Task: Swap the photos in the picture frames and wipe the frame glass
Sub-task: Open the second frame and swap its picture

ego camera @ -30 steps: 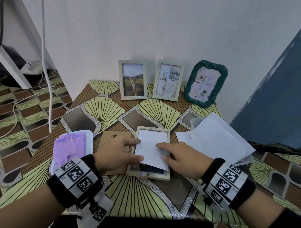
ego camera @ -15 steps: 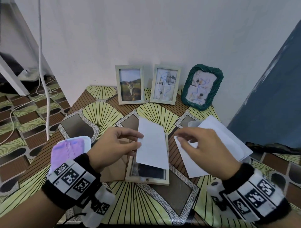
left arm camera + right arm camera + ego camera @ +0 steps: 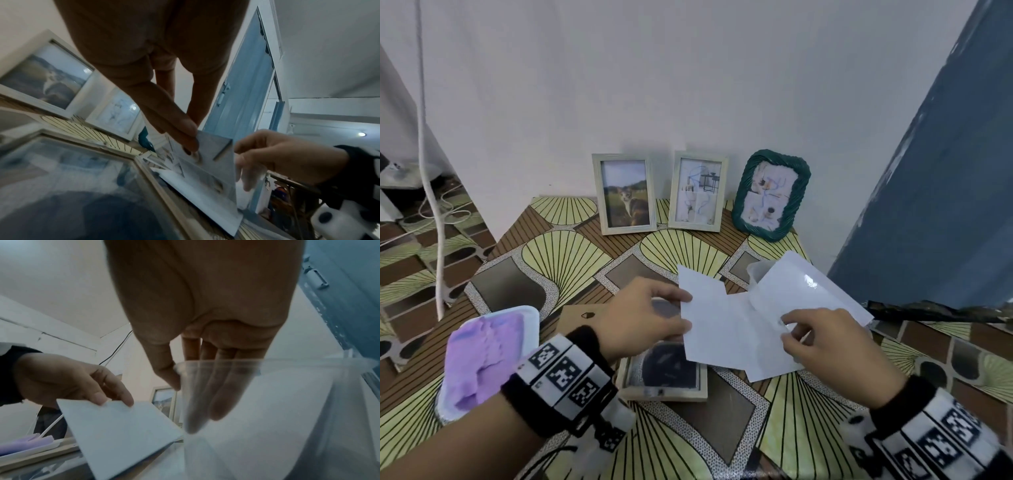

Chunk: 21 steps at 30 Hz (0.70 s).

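A white-backed photo (image 3: 709, 329) hangs above the table, and my left hand (image 3: 686, 311) pinches its left edge between thumb and fingers. The same pinch shows in the left wrist view, left hand (image 3: 191, 138) on the photo (image 3: 216, 170). My right hand (image 3: 786, 329) pinches the mouth of a clear plastic sleeve (image 3: 801, 294) that holds white sheets; in the right wrist view its fingers (image 3: 218, 394) lie behind the plastic of the sleeve (image 3: 277, 402) and the thumb in front. The photo's right edge overlaps the sleeve. An opened wooden frame (image 3: 664, 394) lies flat below, dark glass showing.
Three frames lean on the back wall: a cat photo (image 3: 625, 193), a pale sketch print (image 3: 697, 190) and a green woven frame (image 3: 770, 193). A brown backing board (image 3: 578, 315) lies left of the opened frame. A purple cloth (image 3: 486, 353) sits on a white tray at the left.
My left hand lifted the photo off the flat frame and carried it right to the sleeve. My right hand left the photo, moved right and took hold of the sleeve's mouth.
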Available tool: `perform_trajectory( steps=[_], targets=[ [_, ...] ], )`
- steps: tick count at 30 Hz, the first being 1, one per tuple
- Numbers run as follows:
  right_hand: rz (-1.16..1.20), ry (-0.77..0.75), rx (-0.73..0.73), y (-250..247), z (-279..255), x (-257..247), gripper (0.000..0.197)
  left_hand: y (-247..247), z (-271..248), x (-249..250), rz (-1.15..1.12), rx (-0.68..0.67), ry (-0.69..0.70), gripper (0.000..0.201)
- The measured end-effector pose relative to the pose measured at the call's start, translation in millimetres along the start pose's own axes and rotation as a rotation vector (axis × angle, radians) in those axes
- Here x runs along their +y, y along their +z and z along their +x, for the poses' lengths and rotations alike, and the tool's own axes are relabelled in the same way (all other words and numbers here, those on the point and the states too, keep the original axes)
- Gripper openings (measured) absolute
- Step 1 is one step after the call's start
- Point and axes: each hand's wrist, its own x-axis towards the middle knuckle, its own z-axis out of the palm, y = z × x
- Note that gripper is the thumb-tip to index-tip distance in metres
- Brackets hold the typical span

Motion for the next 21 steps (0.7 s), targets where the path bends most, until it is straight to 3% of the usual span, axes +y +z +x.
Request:
perform_trajectory(
  steps=[3,8,11,16,21],
  targets=[
    [0.155,0.005,0.073,-2,1,5,0.02,13,12,3,0.162,-0.048,0.014,0.037],
    [0.338,0.013,0.111,-5,-1,9,0.016,39,36,11,0.143,-0.111,-0.014,0.031],
    [0.349,0.0,0.085,-3,-3,7,0.016,53,46,17,0.282,-0.154,-0.008,0.026],
    [0.306,-0.025,0.056,1,-4,5,0.016,68,55,20,0.322,-0.258,-0.075,0.029],
    [0.225,-0.062,0.037,6,-4,3,0.017,72,55,17,0.193,-0.298,-0.157,0.023]
  ],
)
